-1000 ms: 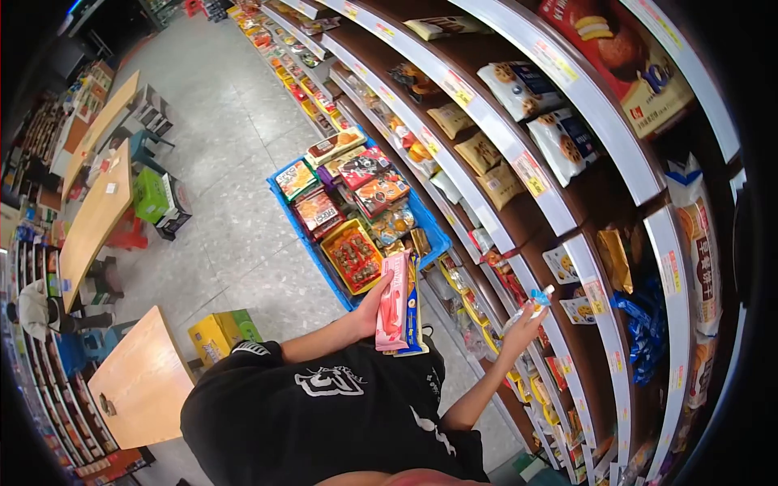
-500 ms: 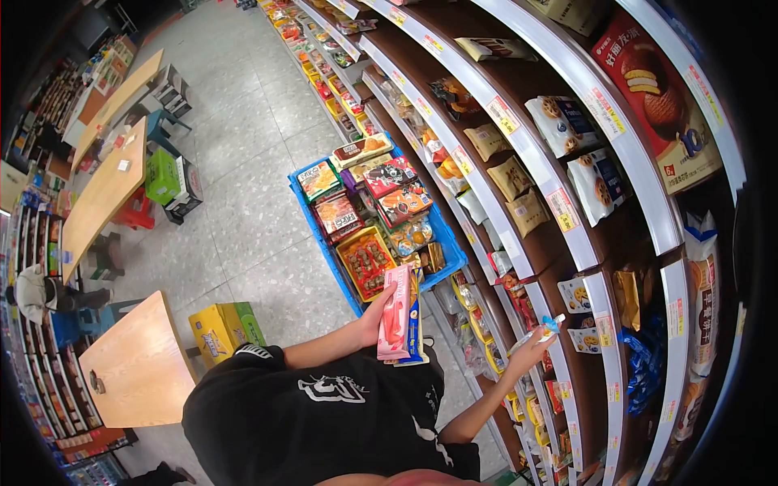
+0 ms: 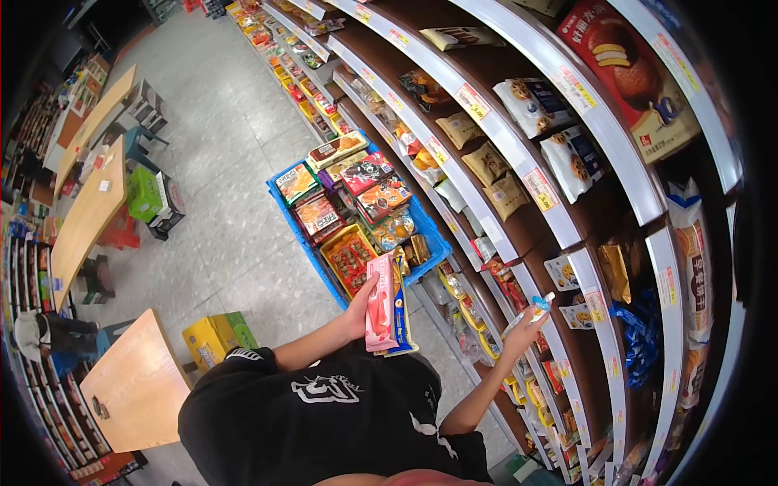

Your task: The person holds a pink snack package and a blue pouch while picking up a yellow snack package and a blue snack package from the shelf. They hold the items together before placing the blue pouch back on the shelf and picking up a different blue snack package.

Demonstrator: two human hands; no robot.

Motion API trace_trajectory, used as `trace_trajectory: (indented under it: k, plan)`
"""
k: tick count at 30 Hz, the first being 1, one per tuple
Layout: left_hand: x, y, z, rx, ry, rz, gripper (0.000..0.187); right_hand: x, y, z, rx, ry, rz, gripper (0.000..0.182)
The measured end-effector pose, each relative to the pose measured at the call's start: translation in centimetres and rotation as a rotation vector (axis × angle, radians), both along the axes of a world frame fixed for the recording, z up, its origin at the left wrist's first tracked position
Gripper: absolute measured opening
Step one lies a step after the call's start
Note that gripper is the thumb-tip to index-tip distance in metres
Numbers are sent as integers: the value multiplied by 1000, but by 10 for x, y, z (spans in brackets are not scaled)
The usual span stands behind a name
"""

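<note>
My left hand [image 3: 357, 314] is closed around a pink snack pack [image 3: 379, 312] and a dark blue pack [image 3: 399, 324], held side by side in front of my black shirt. Beyond them a blue crate [image 3: 312, 263] is filled with boxed and bagged snacks, among them a yellow-edged tray of red-wrapped pieces [image 3: 350, 261]. Close to the shelf fronts, my right hand [image 3: 525, 330] grips a small whitish item with a blue end [image 3: 540, 304]; its exact kind is too small to tell.
Curved snack shelves [image 3: 559, 202] with price labels fill the right side. On the left stand wooden tables [image 3: 134, 381], a yellow carton [image 3: 209, 340] and a green carton [image 3: 146, 193] on the grey floor. A person [image 3: 32, 336] is at the far left.
The view has shifted, so the crate and shelves sit further left in the picture. Both hands keep hold of the same items, with little other movement.
</note>
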State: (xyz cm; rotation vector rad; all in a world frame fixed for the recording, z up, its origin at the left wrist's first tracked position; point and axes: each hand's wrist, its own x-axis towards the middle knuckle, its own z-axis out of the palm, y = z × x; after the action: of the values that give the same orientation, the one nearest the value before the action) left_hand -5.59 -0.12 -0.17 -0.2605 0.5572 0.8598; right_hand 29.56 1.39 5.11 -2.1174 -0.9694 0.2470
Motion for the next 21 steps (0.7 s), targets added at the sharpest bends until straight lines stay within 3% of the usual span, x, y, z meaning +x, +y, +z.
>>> trace_trajectory:
  k: [12, 17, 21]
  plan:
    - [64, -17, 14, 47, 16, -118, 51, 9, -10, 5, 177, -36, 136, 52]
    - [101, -28, 10, 103, 32, -212, 51, 19, -17, 14, -24, 71, 88, 52]
    - [131, -42, 24, 131, 58, -278, 57, 46, -35, -3, 106, 34, 96, 52]
